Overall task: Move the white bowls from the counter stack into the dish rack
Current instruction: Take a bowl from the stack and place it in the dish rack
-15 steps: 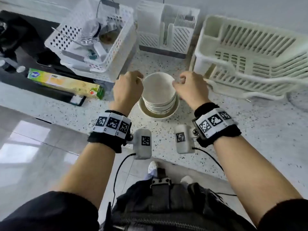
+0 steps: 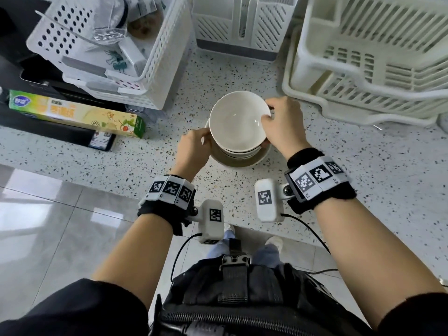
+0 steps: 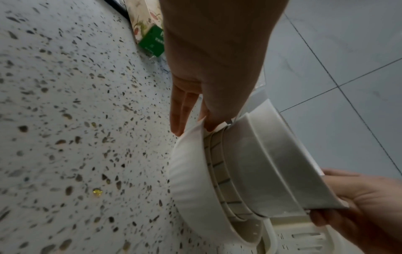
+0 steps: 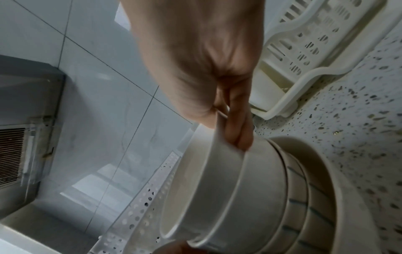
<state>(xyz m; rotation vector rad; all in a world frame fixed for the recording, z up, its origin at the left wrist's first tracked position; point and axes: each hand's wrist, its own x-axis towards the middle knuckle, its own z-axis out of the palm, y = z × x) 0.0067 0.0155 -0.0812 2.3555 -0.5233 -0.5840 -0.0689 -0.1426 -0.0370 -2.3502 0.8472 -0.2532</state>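
Observation:
A stack of bowls (image 2: 240, 151) stands on the speckled counter, with a wide bottom dish (image 3: 195, 171) under it. The top white bowl (image 2: 236, 121) is tilted and raised off the stack. My right hand (image 2: 266, 115) pinches its right rim, thumb inside and fingers outside, as the right wrist view shows on the top white bowl (image 4: 228, 197). My left hand (image 2: 203, 139) is low at the stack's left side. There it pinches the bottom dish's rim, seen close by the left hand (image 3: 193, 125). The cream dish rack (image 2: 363, 57) stands empty to the right.
A white perforated basket (image 2: 101, 49) full of clutter sits back left. A slotted utensil holder (image 2: 242, 25) stands at the back centre. A green and yellow box (image 2: 72, 112) lies left. The counter edge (image 2: 169, 180) runs close to my wrists.
The top bowl sat level with both hands at its rim. Now my right hand has raised and tilted it, and my left hand has dropped to the bottom dish's rim.

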